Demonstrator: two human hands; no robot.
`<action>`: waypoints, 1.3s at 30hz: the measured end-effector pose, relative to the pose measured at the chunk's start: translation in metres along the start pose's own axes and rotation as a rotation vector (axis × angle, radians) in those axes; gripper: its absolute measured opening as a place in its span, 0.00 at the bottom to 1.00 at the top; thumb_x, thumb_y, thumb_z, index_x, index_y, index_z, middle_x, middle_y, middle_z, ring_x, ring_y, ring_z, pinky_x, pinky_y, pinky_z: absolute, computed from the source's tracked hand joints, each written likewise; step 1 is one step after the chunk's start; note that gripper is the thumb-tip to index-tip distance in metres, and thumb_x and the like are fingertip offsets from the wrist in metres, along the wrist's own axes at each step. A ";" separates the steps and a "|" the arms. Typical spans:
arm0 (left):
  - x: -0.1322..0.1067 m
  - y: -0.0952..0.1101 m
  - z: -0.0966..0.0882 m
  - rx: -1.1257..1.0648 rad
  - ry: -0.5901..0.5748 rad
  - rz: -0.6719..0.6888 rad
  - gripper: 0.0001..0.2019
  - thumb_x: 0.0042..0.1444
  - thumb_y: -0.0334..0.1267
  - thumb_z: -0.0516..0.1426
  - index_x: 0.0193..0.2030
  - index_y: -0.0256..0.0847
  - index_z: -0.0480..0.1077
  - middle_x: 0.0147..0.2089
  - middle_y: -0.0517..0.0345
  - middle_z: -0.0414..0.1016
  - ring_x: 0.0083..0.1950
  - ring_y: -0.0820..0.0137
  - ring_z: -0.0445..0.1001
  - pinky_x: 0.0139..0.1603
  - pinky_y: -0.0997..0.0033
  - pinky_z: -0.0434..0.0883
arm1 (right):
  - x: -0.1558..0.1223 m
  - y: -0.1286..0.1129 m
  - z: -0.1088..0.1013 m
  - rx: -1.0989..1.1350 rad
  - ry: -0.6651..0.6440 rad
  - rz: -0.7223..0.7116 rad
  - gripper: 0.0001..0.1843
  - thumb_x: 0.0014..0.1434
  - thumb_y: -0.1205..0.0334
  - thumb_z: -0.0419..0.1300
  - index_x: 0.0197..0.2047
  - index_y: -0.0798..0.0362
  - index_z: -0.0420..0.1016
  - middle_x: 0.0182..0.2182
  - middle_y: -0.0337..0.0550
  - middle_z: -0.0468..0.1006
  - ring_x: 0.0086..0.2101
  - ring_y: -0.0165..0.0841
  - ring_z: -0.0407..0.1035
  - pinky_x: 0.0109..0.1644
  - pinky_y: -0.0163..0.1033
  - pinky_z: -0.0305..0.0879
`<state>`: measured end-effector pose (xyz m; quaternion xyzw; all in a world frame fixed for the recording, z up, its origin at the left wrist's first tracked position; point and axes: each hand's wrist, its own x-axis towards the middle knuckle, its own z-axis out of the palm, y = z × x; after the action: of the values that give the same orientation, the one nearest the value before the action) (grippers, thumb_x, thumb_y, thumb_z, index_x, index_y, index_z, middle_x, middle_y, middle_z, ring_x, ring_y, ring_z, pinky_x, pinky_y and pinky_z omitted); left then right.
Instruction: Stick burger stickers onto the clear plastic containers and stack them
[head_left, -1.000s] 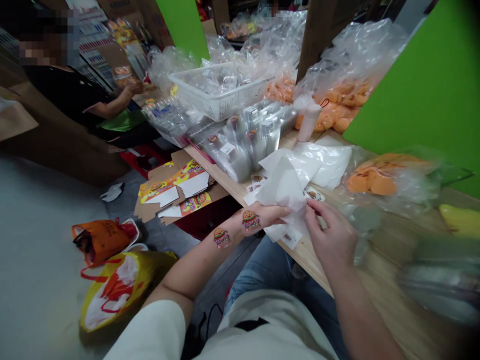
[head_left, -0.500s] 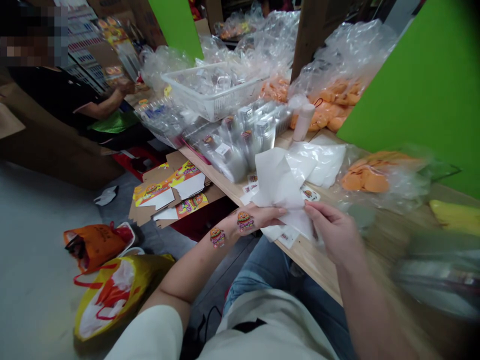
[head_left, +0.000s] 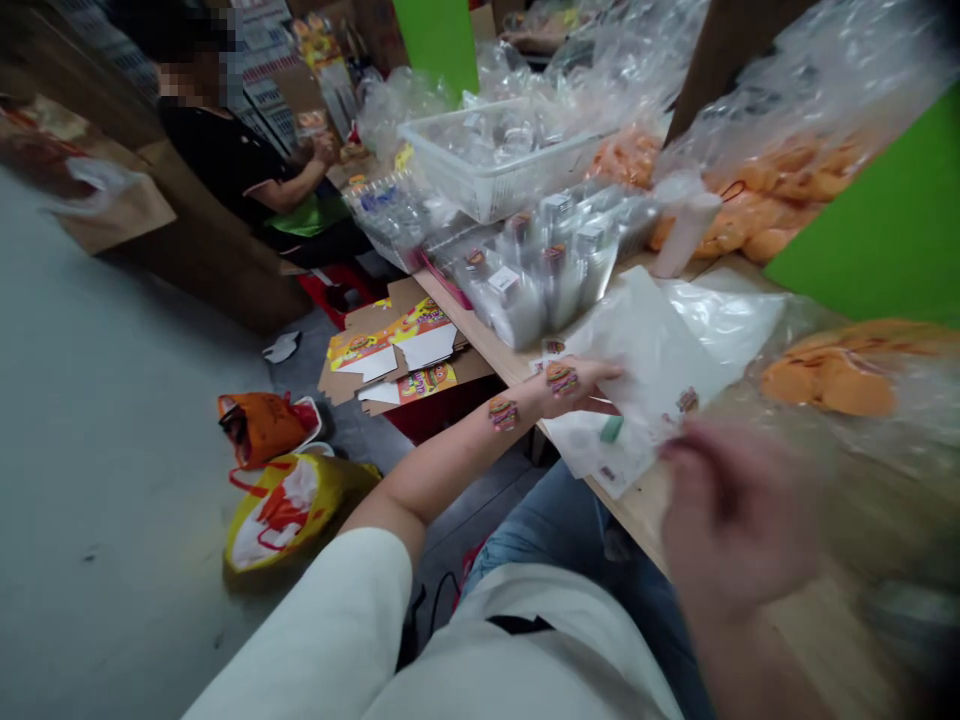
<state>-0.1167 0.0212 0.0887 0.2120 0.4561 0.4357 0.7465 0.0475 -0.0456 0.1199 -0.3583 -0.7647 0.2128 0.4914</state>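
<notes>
My left hand [head_left: 574,385] reaches over the table edge with its thumb along a thin white sheet [head_left: 652,330], which it grips at the near left side. Two burger-character pictures [head_left: 502,413] show on the skin of my left wrist and hand. A small burger print [head_left: 686,400] shows near the sheet's right corner. My right hand [head_left: 739,510] is smeared by motion just right of that corner, its fingers curled; whether they touch the sheet I cannot tell. Below lie white printed papers [head_left: 622,470] and a small green piece [head_left: 611,429].
Clear plastic packs [head_left: 525,300] and a white basket [head_left: 487,190] stand behind. Bagged orange pieces [head_left: 832,380] lie at the right, near a pale bottle [head_left: 686,235]. Flat printed cartons [head_left: 405,350] are at the left. A person [head_left: 225,170] sits beyond, handling a package.
My right hand has moved from the sheet's edge toward me and right, blurring. The sheet now spreads wider to the right. The view has turned left.
</notes>
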 end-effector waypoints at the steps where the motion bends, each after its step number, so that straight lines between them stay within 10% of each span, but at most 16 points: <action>1: 0.006 0.001 0.003 -0.012 -0.027 0.002 0.07 0.54 0.32 0.53 0.31 0.33 0.72 0.29 0.54 0.75 0.36 0.68 0.74 0.53 0.59 0.65 | -0.007 -0.013 0.013 0.034 -0.079 -0.212 0.23 0.56 0.63 0.58 0.56 0.41 0.64 0.44 0.44 0.75 0.44 0.41 0.71 0.45 0.47 0.70; 6: 0.018 0.006 0.020 -0.063 -0.161 -0.020 0.12 0.58 0.32 0.48 0.29 0.33 0.71 0.24 0.56 0.73 0.29 0.72 0.72 0.51 0.62 0.66 | -0.032 -0.032 0.082 0.084 -0.291 -0.676 0.20 0.56 0.69 0.56 0.53 0.48 0.69 0.45 0.42 0.77 0.49 0.36 0.68 0.54 0.42 0.67; 11: 0.006 0.010 0.017 -0.085 -0.231 -0.037 0.13 0.59 0.32 0.47 0.31 0.32 0.71 0.24 0.55 0.74 0.29 0.72 0.73 0.52 0.63 0.65 | -0.043 -0.009 0.065 -0.072 -0.375 -0.662 0.22 0.55 0.62 0.58 0.55 0.47 0.67 0.53 0.44 0.71 0.54 0.40 0.62 0.58 0.49 0.61; 13: -0.004 0.013 0.010 -0.100 -0.248 -0.024 0.13 0.59 0.31 0.47 0.34 0.31 0.71 0.27 0.53 0.76 0.32 0.71 0.75 0.51 0.63 0.66 | -0.042 0.005 0.044 -0.078 -0.250 -0.455 0.24 0.53 0.61 0.60 0.55 0.44 0.66 0.53 0.44 0.70 0.54 0.41 0.62 0.57 0.51 0.61; 17: -0.030 0.020 -0.009 -0.055 -0.337 0.014 0.12 0.56 0.31 0.50 0.43 0.30 0.72 0.39 0.48 0.78 0.42 0.66 0.75 0.50 0.63 0.67 | -0.026 0.036 0.019 0.136 0.301 0.461 0.27 0.57 0.55 0.56 0.59 0.46 0.58 0.55 0.50 0.66 0.52 0.41 0.65 0.49 0.50 0.67; 21: -0.050 0.030 -0.032 0.061 -0.237 0.019 0.12 0.48 0.32 0.56 0.39 0.32 0.74 0.36 0.48 0.79 0.38 0.63 0.77 0.43 0.64 0.71 | -0.002 0.047 0.020 0.776 -0.038 1.001 0.26 0.60 0.44 0.45 0.54 0.50 0.63 0.49 0.49 0.73 0.45 0.39 0.71 0.40 0.47 0.72; 27: -0.060 0.012 -0.049 0.013 -0.153 0.152 0.11 0.49 0.37 0.58 0.40 0.38 0.74 0.37 0.53 0.79 0.43 0.63 0.76 0.49 0.62 0.68 | 0.021 0.047 0.025 0.772 0.168 0.795 0.19 0.52 0.55 0.60 0.46 0.51 0.68 0.43 0.43 0.77 0.42 0.34 0.73 0.45 0.42 0.70; 32: -0.049 -0.033 -0.014 -0.119 -0.241 0.249 0.30 0.38 0.48 0.66 0.49 0.38 0.70 0.49 0.46 0.74 0.54 0.56 0.70 0.56 0.58 0.65 | 0.032 0.063 0.031 0.621 0.187 0.644 0.19 0.54 0.55 0.57 0.49 0.52 0.64 0.40 0.45 0.77 0.40 0.33 0.72 0.45 0.43 0.69; 36: -0.036 -0.040 0.011 -0.191 -0.028 0.264 0.18 0.51 0.44 0.60 0.46 0.35 0.71 0.45 0.46 0.77 0.48 0.60 0.74 0.53 0.60 0.69 | 0.027 0.064 0.026 0.104 0.350 0.450 0.33 0.51 0.55 0.61 0.58 0.54 0.56 0.48 0.53 0.71 0.46 0.39 0.67 0.45 0.47 0.67; 39: -0.031 -0.035 0.018 -0.203 0.048 0.275 0.18 0.49 0.43 0.61 0.45 0.36 0.71 0.42 0.49 0.78 0.45 0.62 0.76 0.49 0.62 0.72 | 0.019 0.053 0.016 -0.315 0.397 0.209 0.26 0.50 0.57 0.62 0.52 0.54 0.65 0.45 0.54 0.71 0.47 0.42 0.63 0.48 0.49 0.63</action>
<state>-0.0911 -0.0220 0.0880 0.1856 0.3941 0.5825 0.6862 0.0461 0.0036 0.0881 -0.5421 -0.6358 0.0664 0.5455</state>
